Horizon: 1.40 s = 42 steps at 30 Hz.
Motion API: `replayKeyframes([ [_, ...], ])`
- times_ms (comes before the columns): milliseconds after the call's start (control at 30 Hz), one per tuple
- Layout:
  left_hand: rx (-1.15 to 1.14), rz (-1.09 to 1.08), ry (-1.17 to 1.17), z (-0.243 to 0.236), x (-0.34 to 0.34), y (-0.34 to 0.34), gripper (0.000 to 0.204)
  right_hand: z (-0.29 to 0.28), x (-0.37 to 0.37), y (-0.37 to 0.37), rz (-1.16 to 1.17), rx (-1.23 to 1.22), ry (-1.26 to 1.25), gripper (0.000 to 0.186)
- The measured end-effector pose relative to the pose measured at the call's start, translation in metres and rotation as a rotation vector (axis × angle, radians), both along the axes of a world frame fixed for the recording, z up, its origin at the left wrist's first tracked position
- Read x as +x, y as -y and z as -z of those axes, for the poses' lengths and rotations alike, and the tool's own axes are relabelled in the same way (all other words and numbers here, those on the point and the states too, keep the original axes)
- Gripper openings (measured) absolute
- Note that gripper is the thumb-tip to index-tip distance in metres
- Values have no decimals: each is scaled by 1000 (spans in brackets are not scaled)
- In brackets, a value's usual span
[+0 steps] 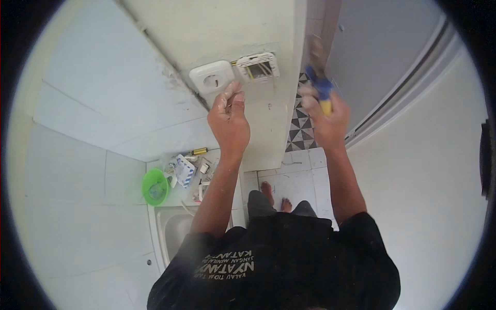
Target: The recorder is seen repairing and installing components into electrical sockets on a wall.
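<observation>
A white wall socket (211, 77) with a round outlet is fixed to the pale wall. Directly right of it sits an uncovered white switch box (258, 67) with wires showing inside. My left hand (229, 119) is raised just below the two, its fingers curled together near the socket's lower right corner. White residue coats its fingertips; anything between them is hidden. Further right, clear of the wall, my right hand (328, 119) grips a hand tool with a blue and yellow handle (321, 89). The tool points upward, and its far end is too smeared by motion to identify.
Below left is a counter with a metal sink (173, 227), a green bowl (155, 187), a blue-and-white striped packet (185, 171), a yellow-and-black tool (199, 151) and small loose parts. A grey door (385, 57) stands at right, beside patterned floor tiles (301, 126).
</observation>
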<state>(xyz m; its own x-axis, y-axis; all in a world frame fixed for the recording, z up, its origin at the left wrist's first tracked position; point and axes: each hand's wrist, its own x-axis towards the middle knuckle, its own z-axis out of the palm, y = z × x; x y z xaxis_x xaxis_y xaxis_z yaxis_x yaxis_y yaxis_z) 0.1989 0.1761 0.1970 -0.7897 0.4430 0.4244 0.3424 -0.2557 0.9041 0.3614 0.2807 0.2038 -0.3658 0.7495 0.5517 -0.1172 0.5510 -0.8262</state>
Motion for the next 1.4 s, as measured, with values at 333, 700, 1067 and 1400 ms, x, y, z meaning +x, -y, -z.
replayKeyframes([
  [333, -248, 244, 432, 126, 55, 126, 31, 159, 40, 101, -468, -146, 648, 26],
  [700, -125, -472, 841, 190, -8, 241, 39, 161, -113, 151, -1048, -232, 671, 19],
  [1067, -906, -658, 314, 193, -78, 322, 42, 209, -152, 173, -1003, 422, 1102, 20],
  [1400, -1079, -812, 22, 224, -86, 294, 56, 208, -122, 226, -722, 301, 1076, 39],
])
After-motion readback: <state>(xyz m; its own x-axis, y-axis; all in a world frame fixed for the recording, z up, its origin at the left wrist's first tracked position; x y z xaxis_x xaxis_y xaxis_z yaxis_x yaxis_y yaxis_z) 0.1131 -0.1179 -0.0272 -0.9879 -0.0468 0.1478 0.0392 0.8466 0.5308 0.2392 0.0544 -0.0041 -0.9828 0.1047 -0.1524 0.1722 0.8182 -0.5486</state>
